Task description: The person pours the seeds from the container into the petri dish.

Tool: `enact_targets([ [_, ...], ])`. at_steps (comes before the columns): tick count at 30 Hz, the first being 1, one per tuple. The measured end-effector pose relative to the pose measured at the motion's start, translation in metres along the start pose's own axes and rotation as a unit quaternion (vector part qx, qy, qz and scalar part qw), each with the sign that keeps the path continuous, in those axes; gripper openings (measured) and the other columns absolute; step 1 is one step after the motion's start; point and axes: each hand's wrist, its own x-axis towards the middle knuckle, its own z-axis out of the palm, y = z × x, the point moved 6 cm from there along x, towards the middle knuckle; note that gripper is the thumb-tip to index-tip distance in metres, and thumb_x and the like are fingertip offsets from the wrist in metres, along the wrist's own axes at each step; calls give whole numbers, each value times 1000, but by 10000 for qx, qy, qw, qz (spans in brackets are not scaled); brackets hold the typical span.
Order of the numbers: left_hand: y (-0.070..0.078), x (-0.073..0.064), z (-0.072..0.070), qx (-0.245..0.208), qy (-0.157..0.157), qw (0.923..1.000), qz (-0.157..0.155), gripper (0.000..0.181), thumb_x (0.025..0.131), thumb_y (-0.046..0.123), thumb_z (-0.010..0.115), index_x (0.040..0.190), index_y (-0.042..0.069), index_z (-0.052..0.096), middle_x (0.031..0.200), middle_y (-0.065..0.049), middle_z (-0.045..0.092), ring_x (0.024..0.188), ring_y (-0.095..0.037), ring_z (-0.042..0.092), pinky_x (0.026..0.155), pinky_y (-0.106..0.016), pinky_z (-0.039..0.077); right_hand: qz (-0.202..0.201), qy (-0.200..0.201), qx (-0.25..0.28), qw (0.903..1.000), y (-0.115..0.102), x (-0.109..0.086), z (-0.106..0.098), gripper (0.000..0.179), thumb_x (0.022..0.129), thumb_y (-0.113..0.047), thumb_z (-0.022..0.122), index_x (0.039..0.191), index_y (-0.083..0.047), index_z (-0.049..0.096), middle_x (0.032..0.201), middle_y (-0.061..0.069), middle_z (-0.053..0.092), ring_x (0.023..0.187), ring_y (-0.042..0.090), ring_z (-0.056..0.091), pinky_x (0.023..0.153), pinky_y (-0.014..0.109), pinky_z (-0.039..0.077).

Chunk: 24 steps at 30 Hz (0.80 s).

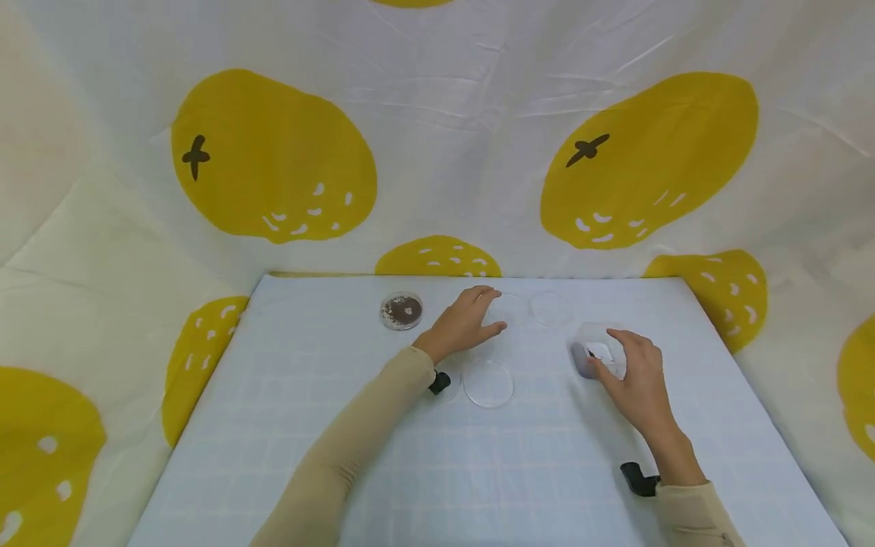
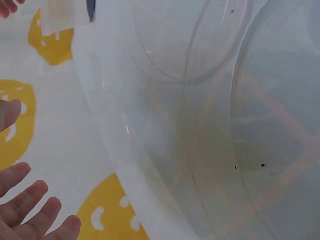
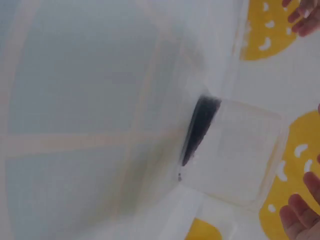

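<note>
My left hand reaches over the middle of the table with fingers extended, holding nothing. Just beyond its fingertips lie two clear round dishes or lids, one of them the right-hand clear dish. Nearer me lies another clear round dish. In the left wrist view, the left fingers are spread apart from the clear rims. At the right, my right hand has thumb and fingers apart beside a clear plastic tub. Dark material lies in the tub's bottom; in the right wrist view, the right fingers look clear of its wall.
A round clear dish with brown crumbly material stands at the back, left of my left hand. Part of another clear rim shows beside the left wrist camera. A patterned cloth hangs behind the table's back edge.
</note>
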Motion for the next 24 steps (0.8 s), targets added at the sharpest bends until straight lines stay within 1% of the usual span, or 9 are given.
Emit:
enact_targets([
  [3, -4, 15, 7, -7, -321, 9991, -279, 75, 94, 55, 63, 151, 13, 42, 155, -8, 38, 141, -24, 35, 110, -42, 39, 173, 111, -106, 9997, 11, -1, -1, 65, 73, -1, 86, 128, 11, 54, 126, 34, 48, 117, 54, 39, 90, 64, 32],
  [6, -8, 28, 15, 1, -597, 9969, -505, 81, 92, 59, 64, 153, 12, 39, 156, -10, 36, 141, -25, 35, 110, -44, 37, 465, 149, -218, 9986, 22, -3, 1, 72, 72, -5, 88, 131, 12, 50, 129, 36, 43, 118, 56, 36, 90, 65, 32],
  [9, -12, 37, 21, 37, -815, 9941, -709, 84, 91, 59, 65, 155, 12, 36, 157, -10, 33, 142, -26, 33, 110, -45, 37, 848, 47, -253, 9961, 30, -4, 4, 79, 73, -11, 89, 135, 13, 46, 131, 37, 39, 120, 56, 34, 91, 67, 33],
  [13, -22, 44, 29, 89, -1005, 9900, -984, 86, 90, 59, 66, 156, 13, 33, 158, -10, 31, 143, -27, 30, 109, -48, 38, 1423, -349, -266, 9889, 42, -5, 12, 91, 78, -23, 88, 144, 11, 36, 136, 37, 34, 124, 54, 31, 96, 67, 33],
  [16, -28, 47, 34, 75, -1044, 9888, -1061, 86, 91, 59, 66, 156, 13, 32, 157, -11, 30, 143, -28, 29, 108, -49, 39, 1744, -609, -288, 9824, 45, -4, 16, 96, 81, -32, 85, 147, 11, 29, 139, 37, 31, 127, 53, 29, 97, 67, 33],
  [20, -32, 50, 39, 77, -1135, 9873, -1105, 86, 92, 59, 64, 157, 13, 31, 158, -14, 28, 144, -32, 27, 111, -49, 36, 1986, -711, -308, 9770, 45, -5, 16, 99, 82, -35, 83, 147, 13, 27, 140, 39, 30, 127, 54, 29, 96, 68, 33],
  [24, -38, 53, 45, 258, -1239, 9849, -1178, 88, 92, 64, 60, 158, 15, 28, 159, -15, 28, 144, -35, 27, 115, -51, 28, 2203, -834, -316, 9714, 47, -6, 17, 101, 83, -40, 82, 148, 14, 24, 140, 40, 29, 125, 55, 31, 96, 69, 34],
])
